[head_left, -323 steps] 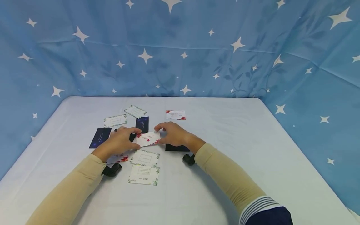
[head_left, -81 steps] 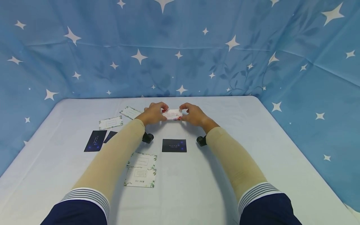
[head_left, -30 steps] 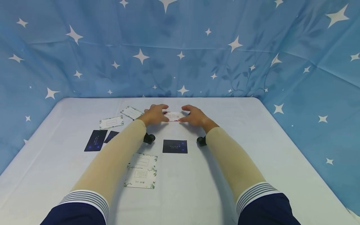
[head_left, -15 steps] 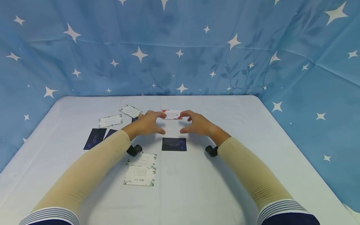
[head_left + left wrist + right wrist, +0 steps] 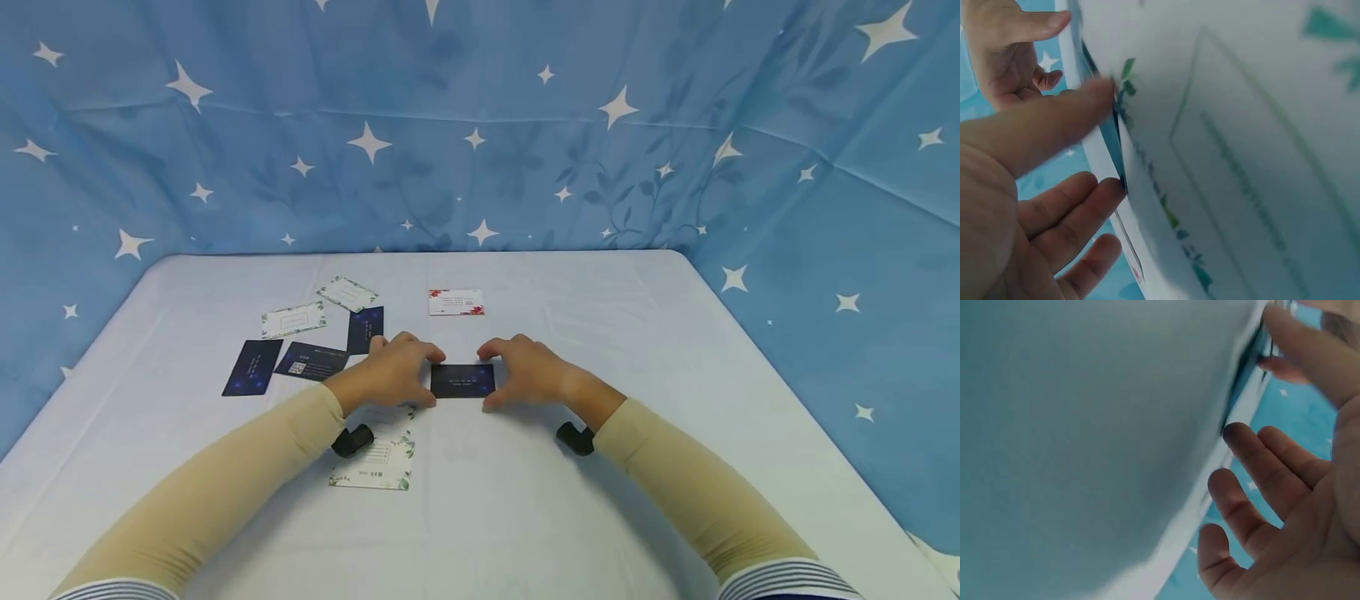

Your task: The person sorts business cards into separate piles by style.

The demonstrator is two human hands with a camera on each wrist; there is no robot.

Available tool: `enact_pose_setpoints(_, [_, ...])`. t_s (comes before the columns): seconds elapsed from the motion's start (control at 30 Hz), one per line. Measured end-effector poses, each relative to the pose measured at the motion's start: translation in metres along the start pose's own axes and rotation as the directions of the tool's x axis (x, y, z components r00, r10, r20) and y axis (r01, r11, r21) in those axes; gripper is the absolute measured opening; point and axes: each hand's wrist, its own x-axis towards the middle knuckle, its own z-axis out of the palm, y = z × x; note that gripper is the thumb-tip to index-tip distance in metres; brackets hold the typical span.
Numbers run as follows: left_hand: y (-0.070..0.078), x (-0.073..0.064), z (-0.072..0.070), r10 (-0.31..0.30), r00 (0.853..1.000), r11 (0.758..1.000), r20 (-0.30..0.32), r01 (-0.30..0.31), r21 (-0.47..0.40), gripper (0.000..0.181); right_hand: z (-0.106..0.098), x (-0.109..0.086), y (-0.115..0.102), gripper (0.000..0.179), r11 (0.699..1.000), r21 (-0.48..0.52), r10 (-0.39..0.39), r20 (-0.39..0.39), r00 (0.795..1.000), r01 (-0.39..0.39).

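Card (image 5: 462,381): dark blue with pale print; lies flat, as far as I can see, on the white bench (image 5: 480,508), long sides running left to right, between the two hands.
Left hand (image 5: 390,372): at the left end of the card, thumb by the near corner, forefinger by the far one. Fingers apart across that end; I cannot tell whether they clamp the edges.
Right hand (image 5: 536,375): mirrors this at the right end, fingers likewise apart; firm hold or mere contact, I cannot tell.
Wrists: a black mount (image 5: 352,440) at the left, a matching mount (image 5: 575,438) at the right.
Red-flowered card (image 5: 456,302): white, beyond the hands, well apart from them.
Dark cards to the left: one slanting (image 5: 252,367), one with a square code (image 5: 311,361) just beside it, one standing lengthwise (image 5: 366,330) near the left hand.
Leaf-bordered cards: two at the far left, (image 5: 293,320) and (image 5: 347,293); nearer the person, leaf-bordered paper (image 5: 378,468), partly hidden by the left wrist.
Curtain (image 5: 480,67): blue with white stars, behind the bench.
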Motion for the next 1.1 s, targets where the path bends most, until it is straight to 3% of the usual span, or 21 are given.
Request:
enact_pose_setpoints(0.17, [0.0,0.0,0.004,0.003,1.0,1.0,-0.027,-0.003,0.011,0.058,0.005,-0.002,0.003,0.062,1.0,-0.022,-0.011,-0.03,0.999,0.011])
enact_pose_setpoints(0.4, [0.001,0.002,0.005,-0.032,0.999,0.998,-0.015,0.031,-0.055,0.06,0.006,0.0,0.007,0.059,0.998,0.062,-0.013,-0.045,0.999,0.016])
enact_pose_setpoints(0.57, [0.002,0.003,0.005,-0.054,0.998,0.997,-0.021,0.053,-0.055,0.065,0.006,0.0,0.01,0.058,0.996,0.088,-0.006,-0.061,0.998,0.012])
enact_pose_setpoints(0.83, [0.002,0.005,0.005,-0.026,0.999,0.999,-0.048,0.024,-0.034,0.057,0.003,-0.001,0.011,0.056,0.997,0.076,-0.003,-0.065,0.998,0.008])
enact_pose_setpoints(1.1, [0.003,0.006,0.002,-0.007,0.999,1.0,-0.034,0.006,-0.005,0.064,0.001,0.001,0.012,0.055,0.998,0.063,-0.021,-0.073,0.997,0.025])
